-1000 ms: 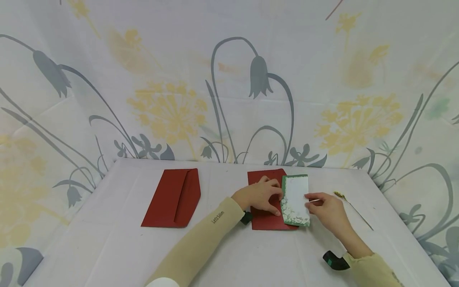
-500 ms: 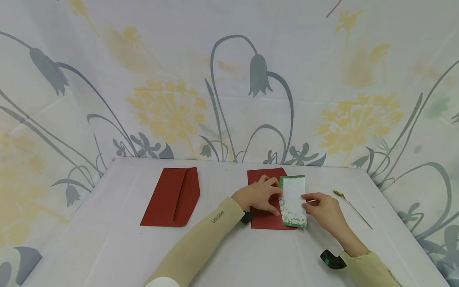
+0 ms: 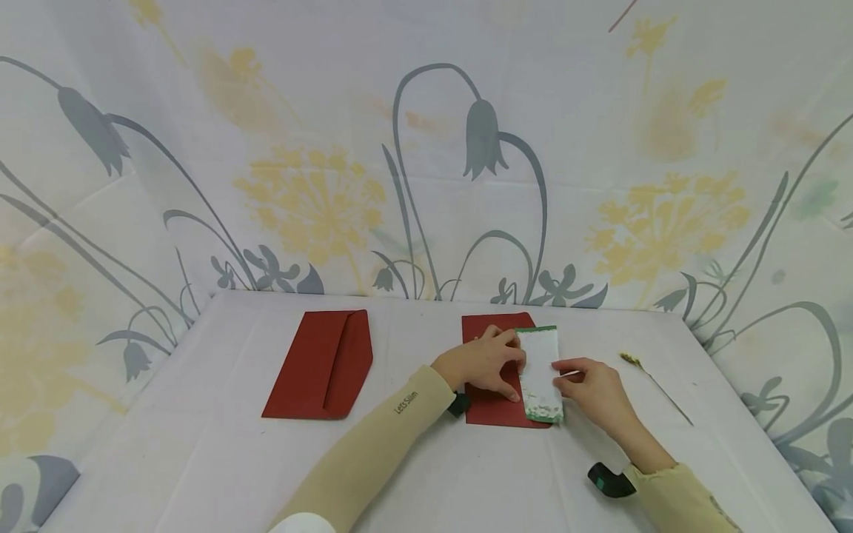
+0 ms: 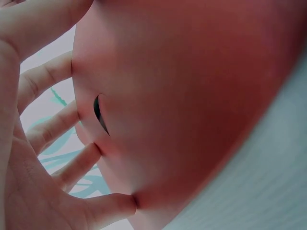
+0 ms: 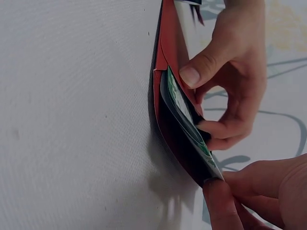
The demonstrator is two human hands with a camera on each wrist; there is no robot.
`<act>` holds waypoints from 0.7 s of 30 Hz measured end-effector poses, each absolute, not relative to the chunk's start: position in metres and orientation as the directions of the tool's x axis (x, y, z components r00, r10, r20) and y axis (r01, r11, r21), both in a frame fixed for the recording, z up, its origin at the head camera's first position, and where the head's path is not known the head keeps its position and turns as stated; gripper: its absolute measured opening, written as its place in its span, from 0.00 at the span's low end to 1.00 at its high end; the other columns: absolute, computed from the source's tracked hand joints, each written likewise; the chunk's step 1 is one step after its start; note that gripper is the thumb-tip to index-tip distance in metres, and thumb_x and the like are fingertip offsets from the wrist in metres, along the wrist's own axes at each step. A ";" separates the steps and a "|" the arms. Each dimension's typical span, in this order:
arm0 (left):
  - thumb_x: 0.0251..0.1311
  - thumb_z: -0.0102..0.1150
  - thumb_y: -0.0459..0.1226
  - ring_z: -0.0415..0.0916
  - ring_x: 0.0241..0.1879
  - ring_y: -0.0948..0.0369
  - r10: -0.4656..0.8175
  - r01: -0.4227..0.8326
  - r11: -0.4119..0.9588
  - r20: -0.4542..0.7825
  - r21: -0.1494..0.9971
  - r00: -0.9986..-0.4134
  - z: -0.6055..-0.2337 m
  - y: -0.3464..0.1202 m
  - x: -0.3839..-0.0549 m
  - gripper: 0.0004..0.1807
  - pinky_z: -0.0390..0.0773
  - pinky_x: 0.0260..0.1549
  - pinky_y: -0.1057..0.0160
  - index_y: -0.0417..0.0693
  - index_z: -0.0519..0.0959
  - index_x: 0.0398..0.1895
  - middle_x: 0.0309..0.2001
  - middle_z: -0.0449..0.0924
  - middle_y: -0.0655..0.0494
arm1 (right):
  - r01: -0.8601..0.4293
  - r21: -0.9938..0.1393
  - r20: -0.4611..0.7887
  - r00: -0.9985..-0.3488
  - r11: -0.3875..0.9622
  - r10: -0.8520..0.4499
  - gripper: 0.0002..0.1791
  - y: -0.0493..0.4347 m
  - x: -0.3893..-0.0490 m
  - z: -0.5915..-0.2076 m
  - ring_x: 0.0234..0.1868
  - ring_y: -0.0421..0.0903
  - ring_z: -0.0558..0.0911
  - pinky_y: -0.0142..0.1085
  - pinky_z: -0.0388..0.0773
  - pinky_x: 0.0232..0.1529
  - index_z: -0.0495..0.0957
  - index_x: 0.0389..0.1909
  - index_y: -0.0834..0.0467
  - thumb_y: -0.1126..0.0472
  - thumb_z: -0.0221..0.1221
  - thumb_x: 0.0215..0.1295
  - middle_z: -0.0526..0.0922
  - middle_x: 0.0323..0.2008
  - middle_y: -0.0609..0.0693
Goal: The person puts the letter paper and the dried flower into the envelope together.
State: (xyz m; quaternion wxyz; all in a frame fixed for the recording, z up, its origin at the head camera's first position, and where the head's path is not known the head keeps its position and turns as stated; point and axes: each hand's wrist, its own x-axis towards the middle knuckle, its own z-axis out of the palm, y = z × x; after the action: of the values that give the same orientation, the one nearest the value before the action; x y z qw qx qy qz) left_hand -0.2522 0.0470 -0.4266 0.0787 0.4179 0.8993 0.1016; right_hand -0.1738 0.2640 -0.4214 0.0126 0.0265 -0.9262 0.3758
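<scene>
A red envelope (image 3: 493, 411) lies under my left hand (image 3: 483, 363), whose bent fingers and thumb grip it near its opening. In the left wrist view, several fingertips (image 4: 91, 151) press into the bowed red paper, which has a small dark slit. My right hand (image 3: 596, 389) pinches the outer edge of a white card (image 3: 541, 370) with green floral borders. In the right wrist view, the card (image 5: 178, 98) is partly inside the envelope's gaping mouth (image 5: 165, 117), its inner part hidden. The right thumb and fingers (image 5: 218, 203) hold the card's near end.
A second red envelope (image 3: 316, 366) lies to the left with its flap toward the right. A dried yellow flower on a thin stem (image 3: 656, 385) lies to the right of my right hand. Floral cloth (image 3: 426, 185) rises behind the white table (image 3: 413, 474).
My right hand has moved left with the card, sliding it farther into the envelope, so less of its width shows. My left hand has stayed in place on the envelope.
</scene>
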 end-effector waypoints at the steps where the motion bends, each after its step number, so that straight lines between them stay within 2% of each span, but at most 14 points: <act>1: 0.53 0.68 0.62 0.54 0.62 0.61 0.767 0.734 0.631 -0.059 0.250 -0.639 -0.427 0.047 -0.252 0.20 0.72 0.50 0.66 0.67 0.76 0.42 0.61 0.62 0.64 | -0.057 -0.694 0.041 -0.998 0.718 -0.040 0.17 0.264 -0.174 -0.422 0.31 0.47 0.87 0.34 0.78 0.30 0.81 0.51 0.68 0.67 0.63 0.62 0.86 0.38 0.61; 8: 0.53 0.68 0.62 0.54 0.61 0.61 0.766 0.734 0.633 -0.060 0.244 -0.640 -0.429 0.048 -0.254 0.20 0.72 0.50 0.66 0.67 0.76 0.42 0.60 0.62 0.65 | -0.061 -0.700 0.037 -0.998 0.711 -0.049 0.16 0.263 -0.179 -0.426 0.31 0.46 0.87 0.34 0.78 0.31 0.82 0.50 0.68 0.67 0.64 0.62 0.86 0.38 0.60; 16: 0.53 0.68 0.61 0.55 0.62 0.61 0.768 0.738 0.633 -0.065 0.235 -0.638 -0.429 0.049 -0.254 0.20 0.72 0.56 0.59 0.67 0.75 0.43 0.61 0.62 0.64 | -0.085 -0.686 0.056 -0.996 0.723 -0.064 0.15 0.260 -0.180 -0.428 0.31 0.45 0.87 0.34 0.78 0.31 0.82 0.49 0.67 0.67 0.65 0.61 0.86 0.38 0.58; 21: 0.53 0.68 0.61 0.55 0.62 0.61 0.767 0.738 0.634 -0.067 0.232 -0.638 -0.429 0.049 -0.254 0.20 0.73 0.54 0.61 0.67 0.76 0.43 0.61 0.62 0.64 | -0.087 -0.667 0.053 -0.996 0.740 -0.069 0.15 0.259 -0.182 -0.430 0.32 0.45 0.86 0.35 0.78 0.33 0.83 0.48 0.66 0.66 0.65 0.61 0.86 0.38 0.58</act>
State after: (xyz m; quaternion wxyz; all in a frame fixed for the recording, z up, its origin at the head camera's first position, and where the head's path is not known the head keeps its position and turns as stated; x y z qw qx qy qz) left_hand -0.2544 0.0489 -0.4287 0.0800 0.4179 0.9003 0.0916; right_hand -0.1816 0.2591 -0.4298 0.0124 0.0417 -0.9326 0.3583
